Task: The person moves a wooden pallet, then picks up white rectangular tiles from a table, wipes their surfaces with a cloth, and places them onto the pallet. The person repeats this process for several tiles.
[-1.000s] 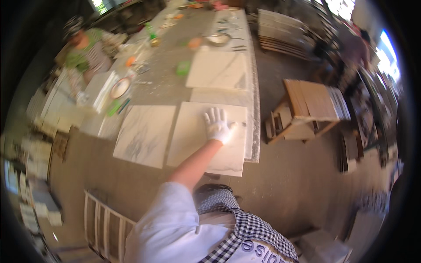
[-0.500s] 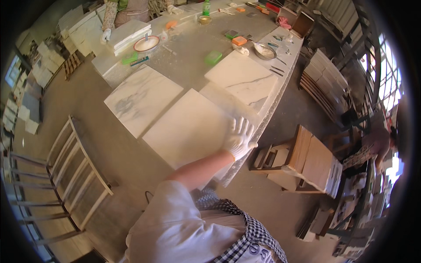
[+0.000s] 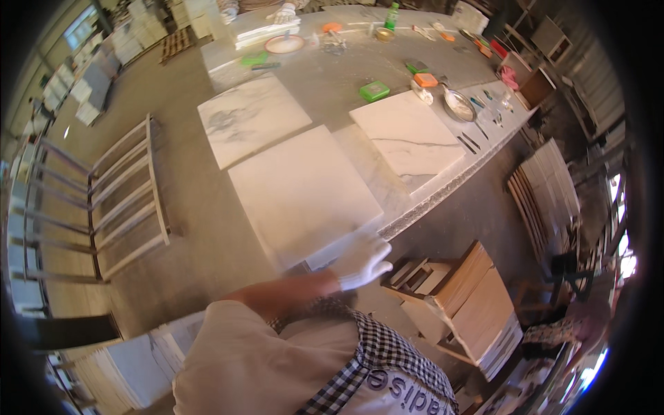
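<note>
My left hand [image 3: 360, 261], in a white glove, is just off the near right corner of a plain pale stone slab [image 3: 304, 190]. Its fingers look loosely spread and slightly blurred, and I see nothing held in them. Whether it touches the slab's edge I cannot tell. Left of the plain slab lies a white slab with grey veining [image 3: 252, 114]. Another slab, crossed by a thin dark vein [image 3: 408, 131], rests to the right on the long worktable [image 3: 325, 93]. My right hand is out of sight.
A pan of pale paste [image 3: 458, 106], a green box [image 3: 374, 90] and an orange block [image 3: 425, 80] are on the table. A co-worker's gloved hand [image 3: 282, 13] is at the far end. A slatted rack [image 3: 128, 200] stands left, a wooden stool-like piece [image 3: 477, 290] right.
My left hand has drawn back from the plain slab's right side to beyond its near corner. The view has shifted, so the table appears farther right and stacked slabs show at lower left.
</note>
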### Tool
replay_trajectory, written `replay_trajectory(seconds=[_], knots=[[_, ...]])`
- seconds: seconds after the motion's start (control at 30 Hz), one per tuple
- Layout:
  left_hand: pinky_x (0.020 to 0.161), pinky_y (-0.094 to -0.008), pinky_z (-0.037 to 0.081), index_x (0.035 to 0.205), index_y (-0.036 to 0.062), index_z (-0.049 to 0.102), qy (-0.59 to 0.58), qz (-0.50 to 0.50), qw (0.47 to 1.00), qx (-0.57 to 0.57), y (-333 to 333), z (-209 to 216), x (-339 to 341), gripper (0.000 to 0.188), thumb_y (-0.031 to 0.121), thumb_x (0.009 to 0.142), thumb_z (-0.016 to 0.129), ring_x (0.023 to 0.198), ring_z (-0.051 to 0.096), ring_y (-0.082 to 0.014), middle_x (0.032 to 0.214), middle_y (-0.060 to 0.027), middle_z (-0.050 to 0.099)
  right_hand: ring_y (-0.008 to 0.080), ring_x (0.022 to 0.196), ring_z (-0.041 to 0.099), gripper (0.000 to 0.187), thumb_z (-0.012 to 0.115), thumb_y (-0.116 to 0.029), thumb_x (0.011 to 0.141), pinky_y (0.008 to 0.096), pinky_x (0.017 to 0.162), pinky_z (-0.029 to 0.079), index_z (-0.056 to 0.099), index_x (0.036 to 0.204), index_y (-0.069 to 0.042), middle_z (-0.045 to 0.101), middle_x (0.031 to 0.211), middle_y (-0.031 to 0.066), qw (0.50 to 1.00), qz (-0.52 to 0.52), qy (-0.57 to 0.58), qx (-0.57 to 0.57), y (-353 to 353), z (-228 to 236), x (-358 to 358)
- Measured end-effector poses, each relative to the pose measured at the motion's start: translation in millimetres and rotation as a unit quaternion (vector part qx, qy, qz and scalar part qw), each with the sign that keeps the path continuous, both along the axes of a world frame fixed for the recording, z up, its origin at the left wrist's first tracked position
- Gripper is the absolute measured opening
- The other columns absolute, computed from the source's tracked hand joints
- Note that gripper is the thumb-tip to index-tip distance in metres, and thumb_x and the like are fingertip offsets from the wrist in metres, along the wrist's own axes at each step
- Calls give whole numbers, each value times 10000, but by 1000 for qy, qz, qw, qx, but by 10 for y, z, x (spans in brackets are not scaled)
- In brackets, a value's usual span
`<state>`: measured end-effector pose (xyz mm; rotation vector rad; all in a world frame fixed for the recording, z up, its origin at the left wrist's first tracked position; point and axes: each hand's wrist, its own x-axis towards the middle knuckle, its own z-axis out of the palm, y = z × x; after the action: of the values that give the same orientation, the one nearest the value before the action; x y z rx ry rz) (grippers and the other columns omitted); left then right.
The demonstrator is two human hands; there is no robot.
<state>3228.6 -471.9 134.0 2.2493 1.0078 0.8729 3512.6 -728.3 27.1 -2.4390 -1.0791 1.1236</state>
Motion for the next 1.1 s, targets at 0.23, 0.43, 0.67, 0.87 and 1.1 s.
replay_trajectory(seconds=[0.23, 0.43, 0.67, 0.87, 1.1], knots=[[822, -464, 456, 1058, 6, 619, -22, 266, 959, 89, -165, 183, -255, 291, 148, 820, 707, 926, 588, -364, 975, -175, 624, 194, 713, 619, 221, 581, -171, 935, 329, 674, 510, 689, 1054, -19, 667, 859, 122, 972, 37, 40, 227, 1334, 566, 462], [868, -484, 448, 1064, 17, 617, 73, 511, 849, 114, -449, 90, -578, 305, 223, 843, 659, 1004, 575, -371, 1015, -165, 624, 358, 1122, 569, 438, 617, -230, 895, 428, 980, 442, 581, 1280, -22, 625, 1207, 165, 881, 375, -122, 262, 2231, 1012, -66], [850, -495, 485, 1104, 29, 590, 120, 696, 708, -23, -522, -68, -1184, 414, 386, 897, 625, 1035, 625, -372, 1081, -223, 656, 396, 1403, 317, 618, 624, -359, 884, 534, 1134, 256, 480, 1403, -59, 413, 1482, 177, 653, 678, -118, 316, 3244, 1183, -1150], [726, -525, 512, 1095, 19, 567, 49, 714, 638, -284, -276, -170, -1258, 587, 577, 943, 468, 812, 672, -430, 806, -253, 681, 375, 1467, 224, 693, 589, -400, 921, 513, 1177, 206, 380, 1480, -48, 243, 1590, 185, 609, 750, -126, 224, 3922, 1231, -1636], [737, -519, 510, 1104, 2, 601, 9, 698, 631, -338, -276, -133, -1307, 637, 599, 933, 458, 817, 667, -436, 829, -261, 682, 386, 1467, 218, 710, 564, -411, 940, 510, 1166, 232, 362, 1469, 17, 253, 1582, 205, 538, 768, -173, 301, 4734, 1066, -2366]])
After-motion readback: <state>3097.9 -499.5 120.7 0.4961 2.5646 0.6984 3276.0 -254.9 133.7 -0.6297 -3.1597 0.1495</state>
